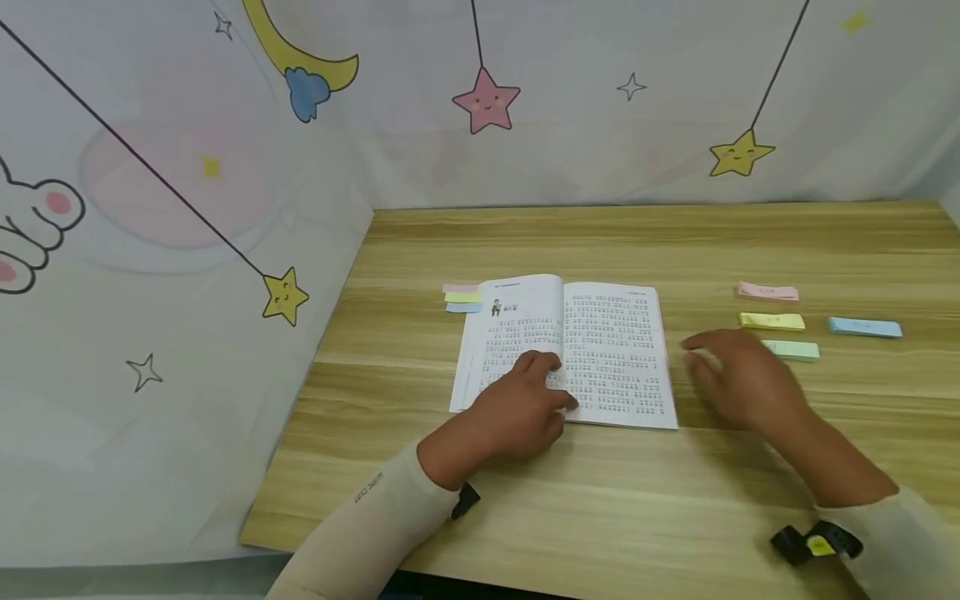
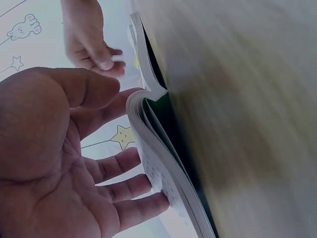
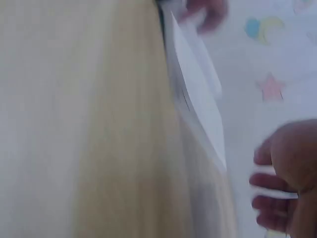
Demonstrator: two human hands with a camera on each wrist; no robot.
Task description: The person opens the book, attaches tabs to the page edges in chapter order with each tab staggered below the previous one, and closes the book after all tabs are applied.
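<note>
An open book [image 1: 615,354] with printed pages lies on the wooden table. My left hand [image 1: 517,412] rests on its lower middle, fingers spread across the pages near the fold. In the left wrist view, fingertips [image 2: 157,203] touch the page. Pink, yellow and blue sticky tabs [image 1: 462,297] stick out from the book's upper left edge. To the right of the book, my right hand [image 1: 750,379] hovers with loosely bent fingers and nothing visible in them. It partly covers a green sticky note pad [image 1: 797,351]. The right wrist view is blurred.
A pink pad [image 1: 767,291] and a yellow pad [image 1: 772,322] lie behind the green one, with a blue pad [image 1: 865,327] farther right. A white curtain [image 1: 570,150] printed with stars borders the wooden table [image 1: 637,500] at the back and left.
</note>
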